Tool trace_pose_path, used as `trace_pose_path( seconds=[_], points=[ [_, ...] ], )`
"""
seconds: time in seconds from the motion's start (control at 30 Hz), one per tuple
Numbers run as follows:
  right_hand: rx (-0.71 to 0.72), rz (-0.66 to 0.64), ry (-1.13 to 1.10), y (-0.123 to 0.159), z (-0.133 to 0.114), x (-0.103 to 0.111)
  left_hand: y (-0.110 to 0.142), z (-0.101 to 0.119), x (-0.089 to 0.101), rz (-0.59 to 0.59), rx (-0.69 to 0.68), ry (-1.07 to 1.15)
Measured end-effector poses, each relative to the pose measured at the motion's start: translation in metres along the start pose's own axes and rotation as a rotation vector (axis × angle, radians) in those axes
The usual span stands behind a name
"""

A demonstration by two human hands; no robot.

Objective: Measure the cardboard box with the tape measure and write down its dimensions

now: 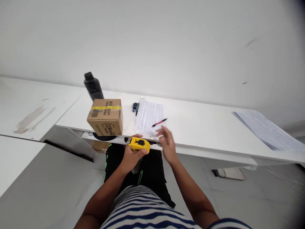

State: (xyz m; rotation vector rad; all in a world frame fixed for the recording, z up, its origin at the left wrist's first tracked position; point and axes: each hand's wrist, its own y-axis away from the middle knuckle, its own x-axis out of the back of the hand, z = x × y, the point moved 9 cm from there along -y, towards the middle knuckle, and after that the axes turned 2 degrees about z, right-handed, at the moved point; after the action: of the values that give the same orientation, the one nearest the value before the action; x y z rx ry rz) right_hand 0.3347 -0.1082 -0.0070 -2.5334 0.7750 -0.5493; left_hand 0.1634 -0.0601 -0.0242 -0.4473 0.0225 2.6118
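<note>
My left hand (132, 156) is closed around a yellow and black tape measure (139, 144), held just in front of the white table's near edge (202, 149). My right hand (167, 143) hovers beside it to the right, fingers stretched out and slightly blurred, holding nothing, close to the table edge. A brown cardboard box (105, 116) with yellow tape stands on the table left of my hands. Behind my right hand lies a printed sheet of paper (149, 117) with a red and black pen (159, 122) on it.
A black bottle (93, 86) stands behind the box. A small dark blue object (135, 107) lies by the paper's top left corner. A stack of papers (269, 128) lies at the table's right end. Another white table (30, 105) adjoins on the left. A black chair (140, 173) is below.
</note>
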Motion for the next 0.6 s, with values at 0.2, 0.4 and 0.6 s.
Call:
trace_pose_path(
  seconds=[0.2,0.4,0.6],
  points=[
    [0.18,-0.277,-0.179,0.038,-0.071,-0.115,0.018,0.018,0.047,0.099,0.095,0.277],
    [0.4,-0.545,-0.027,0.026,-0.1,-0.158,0.042,0.055,0.127,0.207,0.184,-0.068],
    [0.82,-0.632,0.138,0.029,-0.147,-0.16,0.038,0.085,0.159,0.124,0.232,-0.198]
  ],
)
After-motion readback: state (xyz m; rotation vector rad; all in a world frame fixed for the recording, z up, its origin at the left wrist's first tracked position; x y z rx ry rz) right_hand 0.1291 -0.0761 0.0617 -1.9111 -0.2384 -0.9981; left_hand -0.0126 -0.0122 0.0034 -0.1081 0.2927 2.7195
